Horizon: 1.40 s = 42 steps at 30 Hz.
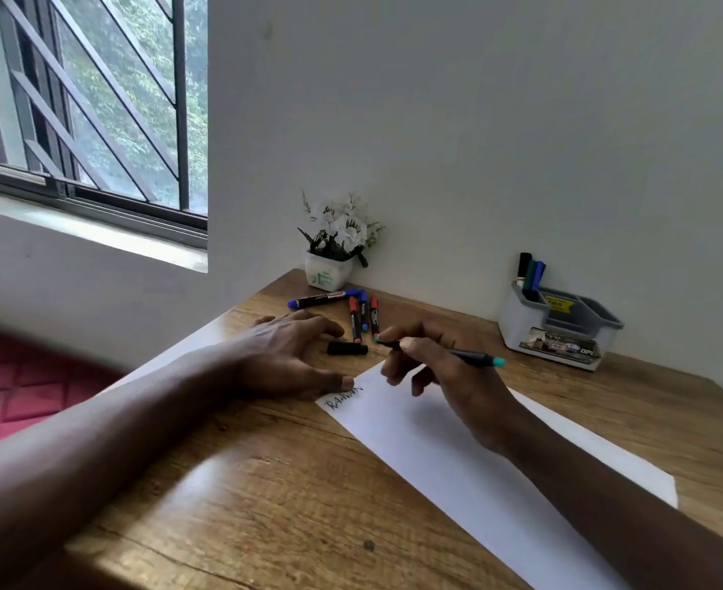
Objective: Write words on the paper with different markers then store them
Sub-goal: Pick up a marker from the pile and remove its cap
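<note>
Writing [345, 398]: one word at upper corner of paper [457, 462]; left hand [287, 351] spread flat, right hand [449, 376] fingers pinching teal marker [474, 356]; four markers [354, 319] loose, storage pending.

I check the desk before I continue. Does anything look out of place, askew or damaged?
A black cap lies loose on the table by the left hand, perhaps off the teal marker that the right hand grips. The paper lies askew to the table edge. Nothing spilled or damaged.

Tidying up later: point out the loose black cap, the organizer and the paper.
loose black cap [347, 348], head view, its middle.
organizer [521, 330], head view, white left wall.
paper [436, 483], head view, bare middle.
</note>
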Tool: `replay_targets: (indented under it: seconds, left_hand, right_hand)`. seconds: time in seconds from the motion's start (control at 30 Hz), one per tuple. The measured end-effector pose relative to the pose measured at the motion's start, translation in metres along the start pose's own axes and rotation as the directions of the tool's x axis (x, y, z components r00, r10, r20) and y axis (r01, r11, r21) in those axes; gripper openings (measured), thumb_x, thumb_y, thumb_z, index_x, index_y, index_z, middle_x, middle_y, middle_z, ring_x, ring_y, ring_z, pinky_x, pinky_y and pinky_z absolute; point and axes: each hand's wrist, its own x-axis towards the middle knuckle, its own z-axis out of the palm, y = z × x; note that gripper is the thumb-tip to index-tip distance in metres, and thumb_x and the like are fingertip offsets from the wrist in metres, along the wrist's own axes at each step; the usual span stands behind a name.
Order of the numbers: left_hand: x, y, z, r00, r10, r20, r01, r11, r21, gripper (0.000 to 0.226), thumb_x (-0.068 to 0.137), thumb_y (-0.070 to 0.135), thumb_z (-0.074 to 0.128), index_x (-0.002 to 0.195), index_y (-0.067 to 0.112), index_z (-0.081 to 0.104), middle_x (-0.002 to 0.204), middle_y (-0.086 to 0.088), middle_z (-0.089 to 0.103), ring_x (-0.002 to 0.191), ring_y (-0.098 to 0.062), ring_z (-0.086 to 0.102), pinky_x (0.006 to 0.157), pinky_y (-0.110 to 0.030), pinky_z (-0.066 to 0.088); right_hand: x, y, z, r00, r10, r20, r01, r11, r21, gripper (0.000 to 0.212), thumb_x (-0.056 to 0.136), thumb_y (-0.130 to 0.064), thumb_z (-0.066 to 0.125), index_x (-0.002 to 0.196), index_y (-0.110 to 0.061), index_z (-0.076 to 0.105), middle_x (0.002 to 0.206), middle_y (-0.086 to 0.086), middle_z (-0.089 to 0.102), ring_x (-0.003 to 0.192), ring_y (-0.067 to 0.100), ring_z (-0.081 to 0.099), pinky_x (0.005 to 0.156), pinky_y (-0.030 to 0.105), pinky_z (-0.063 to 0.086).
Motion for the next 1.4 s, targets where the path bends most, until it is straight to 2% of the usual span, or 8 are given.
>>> replay_targets:
  seconds: [0.1,0.23,0.33,0.43,0.73,1.07,1.27,1.4]
  left_hand:
    - [0.002,-0.003,0.001,1.000,0.011,-0.010,-0.011,1.000,-0.007,0.092,0.063,0.092,0.052,0.145,0.051,0.038,0.160,0.011,0.035,0.141,-0.015,0.038,0.117,-0.048,0.030]
    - [0.003,-0.005,-0.001,1.000,0.023,-0.012,-0.024,0.999,-0.035,0.098,0.053,0.097,0.050,0.141,0.052,0.044,0.157,0.013,0.038,0.139,-0.014,0.041,0.116,-0.047,0.034]
    - [0.003,-0.003,-0.003,1.000,0.027,-0.015,-0.028,0.998,-0.051,0.094,0.056,0.094,0.052,0.140,0.050,0.046,0.155,0.013,0.041,0.137,-0.014,0.043,0.115,-0.046,0.036]
    - [0.000,-0.001,-0.004,1.000,0.027,0.002,-0.027,0.997,-0.066,0.091,0.060,0.089,0.054,0.141,0.050,0.045,0.157,0.012,0.039,0.136,-0.014,0.044,0.114,-0.044,0.037]
    - [-0.002,0.003,-0.007,1.000,0.016,0.020,-0.014,0.997,-0.071,0.094,0.059,0.088,0.054,0.143,0.048,0.044,0.157,0.010,0.039,0.137,-0.015,0.043,0.114,-0.047,0.037]
    - [-0.001,0.000,-0.006,0.999,0.021,0.030,-0.019,0.997,-0.069,0.094,0.062,0.091,0.058,0.143,0.047,0.044,0.155,0.008,0.040,0.135,-0.017,0.044,0.111,-0.046,0.040]
    - [0.003,-0.003,-0.005,0.999,0.021,0.033,-0.019,0.998,-0.066,0.100,0.055,0.093,0.053,0.143,0.048,0.043,0.157,0.009,0.039,0.136,-0.017,0.044,0.110,-0.047,0.042]
    - [0.006,-0.005,-0.004,0.999,0.022,0.036,-0.019,0.997,-0.074,0.095,0.059,0.091,0.056,0.143,0.048,0.044,0.157,0.008,0.039,0.136,-0.016,0.043,0.110,-0.046,0.043]
  right_hand:
    - [-0.005,-0.009,0.009,0.987,0.092,0.129,-0.110,0.983,0.145,0.023,0.102,-0.020,0.057,0.103,-0.006,0.075,0.081,0.013,0.073,0.077,0.025,0.068,0.065,0.032,0.052]
    - [-0.010,-0.012,0.017,0.963,0.186,0.198,-0.201,0.978,0.060,0.016,0.091,-0.004,0.069,0.106,-0.008,0.074,0.083,0.019,0.077,0.075,0.026,0.071,0.073,0.037,0.058]
    - [-0.010,-0.013,0.021,0.971,0.150,0.187,-0.140,0.988,-0.068,0.010,0.082,-0.003,0.078,0.090,-0.009,0.077,0.085,0.009,0.078,0.077,0.018,0.071,0.075,0.035,0.059]
    - [-0.014,-0.009,0.033,0.994,0.061,0.095,-0.053,0.994,-0.093,0.007,0.083,-0.003,0.075,0.080,-0.009,0.074,0.071,0.001,0.074,0.067,0.008,0.069,0.063,0.024,0.053]
    - [-0.011,-0.004,0.039,0.998,-0.007,0.066,0.021,0.978,-0.208,0.010,0.082,-0.026,0.070,0.072,-0.025,0.066,0.060,-0.014,0.066,0.060,0.002,0.064,0.061,0.025,0.049]
    - [-0.012,-0.002,0.040,0.996,-0.014,0.094,0.030,0.985,-0.172,0.015,0.089,-0.016,0.070,0.075,-0.022,0.066,0.061,-0.010,0.064,0.060,0.002,0.061,0.063,0.026,0.047]
    - [-0.012,-0.004,0.040,0.996,-0.027,0.080,0.044,0.973,-0.226,0.008,0.079,-0.029,0.067,0.077,-0.021,0.067,0.062,-0.018,0.064,0.062,-0.002,0.063,0.061,0.021,0.047]
    - [-0.011,-0.004,0.042,0.997,-0.042,0.066,0.057,0.969,-0.239,0.009,0.077,-0.029,0.065,0.074,-0.020,0.066,0.061,-0.011,0.062,0.060,0.002,0.060,0.059,0.023,0.047]
